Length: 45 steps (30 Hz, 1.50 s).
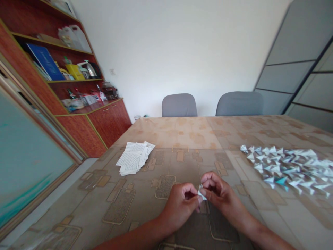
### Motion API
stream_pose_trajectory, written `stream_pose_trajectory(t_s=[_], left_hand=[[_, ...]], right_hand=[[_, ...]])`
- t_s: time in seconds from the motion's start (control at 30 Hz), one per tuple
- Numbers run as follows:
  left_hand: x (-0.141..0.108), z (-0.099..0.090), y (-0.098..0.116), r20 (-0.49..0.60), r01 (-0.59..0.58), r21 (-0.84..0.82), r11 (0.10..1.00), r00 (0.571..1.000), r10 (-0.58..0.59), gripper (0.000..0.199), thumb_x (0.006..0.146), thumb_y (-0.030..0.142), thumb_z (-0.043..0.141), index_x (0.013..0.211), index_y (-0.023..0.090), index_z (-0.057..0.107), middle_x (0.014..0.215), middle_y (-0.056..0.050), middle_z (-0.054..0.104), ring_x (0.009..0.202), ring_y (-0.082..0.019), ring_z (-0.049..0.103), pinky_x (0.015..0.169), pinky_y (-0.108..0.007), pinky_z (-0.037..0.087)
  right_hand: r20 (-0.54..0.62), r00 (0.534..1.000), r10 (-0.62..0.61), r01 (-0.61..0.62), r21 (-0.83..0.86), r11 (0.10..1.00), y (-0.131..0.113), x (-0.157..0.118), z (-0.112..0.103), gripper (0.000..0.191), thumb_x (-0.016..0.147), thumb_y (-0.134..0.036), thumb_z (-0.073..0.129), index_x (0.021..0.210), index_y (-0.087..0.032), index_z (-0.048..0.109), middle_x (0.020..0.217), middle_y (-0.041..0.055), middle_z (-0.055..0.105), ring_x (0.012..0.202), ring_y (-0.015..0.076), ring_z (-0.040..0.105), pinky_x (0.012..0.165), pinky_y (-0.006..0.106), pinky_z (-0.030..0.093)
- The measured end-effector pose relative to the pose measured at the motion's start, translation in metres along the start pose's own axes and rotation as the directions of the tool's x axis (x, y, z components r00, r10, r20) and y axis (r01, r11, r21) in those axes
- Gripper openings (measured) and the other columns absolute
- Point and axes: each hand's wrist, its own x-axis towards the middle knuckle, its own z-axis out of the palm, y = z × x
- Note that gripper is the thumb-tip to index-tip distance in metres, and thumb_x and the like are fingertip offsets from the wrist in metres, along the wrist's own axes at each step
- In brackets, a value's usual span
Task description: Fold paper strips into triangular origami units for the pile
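Observation:
Between my two hands, above the near part of the table, is a small folded piece of white paper (201, 193). My left hand (182, 198) pinches its left side between thumb and fingers. On the other side, my right hand (217, 191) grips the paper with its thumb and curled fingers. Fingers cover much of the paper, so its full shape is hidden. To the right lie many small folded paper figures (275, 168) in rows, mostly white, one with a teal patch. A loose stack of printed paper slips (135, 158) rests left of my hands.
A patterned brown cloth covers the table (179, 135). Two grey chairs (179, 105) stand behind its far edge, near a white wall. At the left is a reddish wooden cabinet (104, 125) with a kettle (91, 70) and bottles on its shelves.

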Motion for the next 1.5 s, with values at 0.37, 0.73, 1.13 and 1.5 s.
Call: stream_pose_trajectory(t_s=[0.37,0.73,1.13,1.5], left_hand=[[0.0,0.001,0.004,-0.107,-0.036,-0.042,0.998,0.994,0.032,0.019,0.072,0.028,0.064,0.06,0.013,0.061,0.054,-0.002,0.061,0.052,-0.014,0.058,0.055,-0.023,0.043],[0.004,0.001,-0.002,-0.101,-0.014,-0.132,0.991,0.995,0.001,0.017,0.073,0.027,0.066,0.065,0.013,0.062,0.057,-0.001,0.062,0.055,-0.015,0.059,0.057,-0.024,0.043],[0.004,0.002,-0.003,-0.18,0.01,0.101,0.995,0.984,0.009,0.015,0.071,0.021,0.061,0.057,0.014,0.06,0.054,0.0,0.057,0.054,-0.014,0.051,0.053,-0.023,0.035],[0.007,-0.001,0.0,-0.067,0.087,-0.108,0.99,0.993,-0.095,0.019,0.073,0.031,0.062,0.063,0.015,0.058,0.055,0.0,0.059,0.054,-0.015,0.056,0.056,-0.024,0.041]], right_hand=[[0.066,0.997,0.042,-0.038,-0.052,0.998,0.001,-0.001,-0.006,0.021,0.087,-0.04,0.062,0.081,-0.02,0.059,0.072,-0.0004,0.062,0.07,0.0157,0.059,0.066,0.025,0.046],[-0.025,1.0,0.012,-0.017,-0.217,0.976,0.001,0.0,-0.003,0.025,0.088,-0.044,0.059,0.078,-0.02,0.062,0.069,0.0008,0.062,0.067,0.0176,0.059,0.062,0.025,0.047],[0.005,0.993,0.115,-0.109,-0.273,0.956,-0.001,0.007,-0.005,0.036,0.087,-0.051,0.056,0.07,-0.02,0.058,0.064,-0.0007,0.053,0.063,0.0159,0.05,0.057,0.024,0.041],[0.047,0.994,0.094,-0.087,-0.126,0.988,0.004,0.009,-0.008,0.032,0.089,-0.051,0.054,0.078,-0.021,0.056,0.069,-0.0014,0.054,0.066,0.0156,0.052,0.061,0.025,0.042]])
